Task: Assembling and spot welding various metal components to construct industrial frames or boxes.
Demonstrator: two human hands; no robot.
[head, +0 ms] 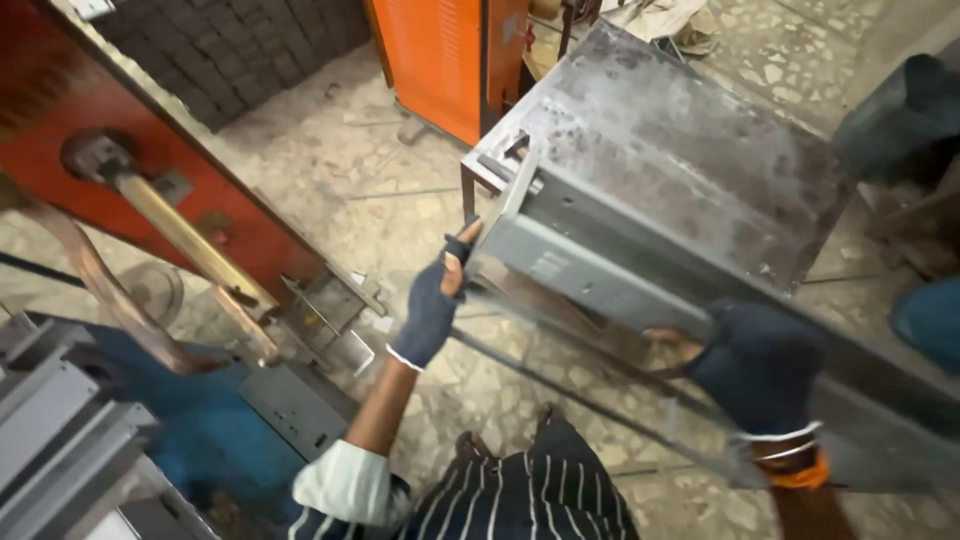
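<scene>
A grey sheet-metal box part (590, 262) lies tilted at the edge of a stained metal work table (690, 140). My left hand (435, 300), in a dark fingerless glove, grips the part's left end with the thumb up against its corner. My right hand (750, 365), in a dark glove with an orange cuff, holds the part's lower right edge from underneath. Both arms reach forward over my striped shirt (520, 495).
A red machine (150, 150) with copper arms (190, 235) stands at the left, above a blue and grey base (200, 420). An orange cabinet (440, 55) is at the back. Dark bricks are stacked top left. Another person's blue sleeve (930, 320) shows at the right edge. The floor is speckled stone.
</scene>
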